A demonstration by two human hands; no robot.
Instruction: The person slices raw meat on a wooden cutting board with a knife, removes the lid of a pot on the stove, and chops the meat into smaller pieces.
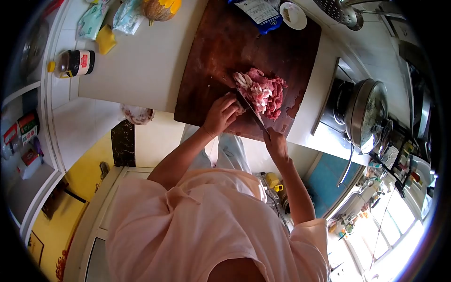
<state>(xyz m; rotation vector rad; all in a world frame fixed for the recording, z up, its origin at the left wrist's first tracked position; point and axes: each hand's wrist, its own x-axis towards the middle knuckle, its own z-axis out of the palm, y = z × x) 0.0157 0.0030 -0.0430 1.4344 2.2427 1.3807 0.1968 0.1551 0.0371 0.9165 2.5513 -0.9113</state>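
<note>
"One pile of red-and-white raw meat [264, 94]: where?"

"On the brown wooden board [213, 56], two o'clock from the left hand [221, 116]. That's half curled; can't tell what it holds. The right hand [276, 144] grips the long metal knife [256, 116]."

"Feel?"

"Likely soft, slippery. Pinch its three o'clock side."

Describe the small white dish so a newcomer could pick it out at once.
Find the big dark cutting board, then look past the raw meat to its far edge. The small white dish sits there, right of the blue-and-white packet, set apart by its round rim.
</note>
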